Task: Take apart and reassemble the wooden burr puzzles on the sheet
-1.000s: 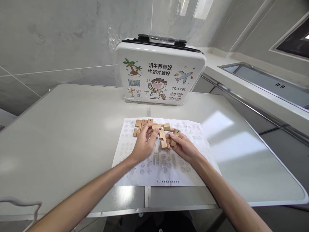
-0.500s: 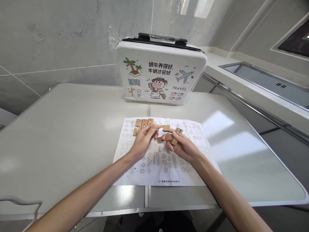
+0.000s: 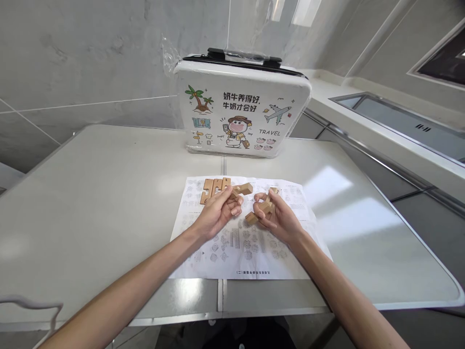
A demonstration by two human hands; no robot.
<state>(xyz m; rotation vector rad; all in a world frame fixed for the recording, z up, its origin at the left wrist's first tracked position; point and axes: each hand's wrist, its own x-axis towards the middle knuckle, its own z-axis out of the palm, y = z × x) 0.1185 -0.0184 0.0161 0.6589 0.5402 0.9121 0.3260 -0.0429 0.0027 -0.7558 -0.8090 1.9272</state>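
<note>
My left hand [image 3: 218,212] is closed on a notched wooden puzzle piece [image 3: 243,189] that sticks out to the right of its fingers. My right hand [image 3: 273,219] grips another wooden piece [image 3: 262,210], held tilted, with a numbered block at its top. The two held pieces are apart, a small gap between them. Both hands hover over a printed instruction sheet [image 3: 250,252] on the table. Several more wooden pieces [image 3: 212,188] lie side by side on the sheet's far left corner, just beyond my left hand.
A white cartoon-printed case [image 3: 242,107] with a black handle stands upright at the back of the grey folding table [image 3: 101,194]. A grey wall is behind it. A ledge and window frame [image 3: 399,126] run along the right.
The two pieces were joined between my hands a second ago. They have come apart: the left hand kept one piece and the right hand drew the other down and to the right, turning it.
</note>
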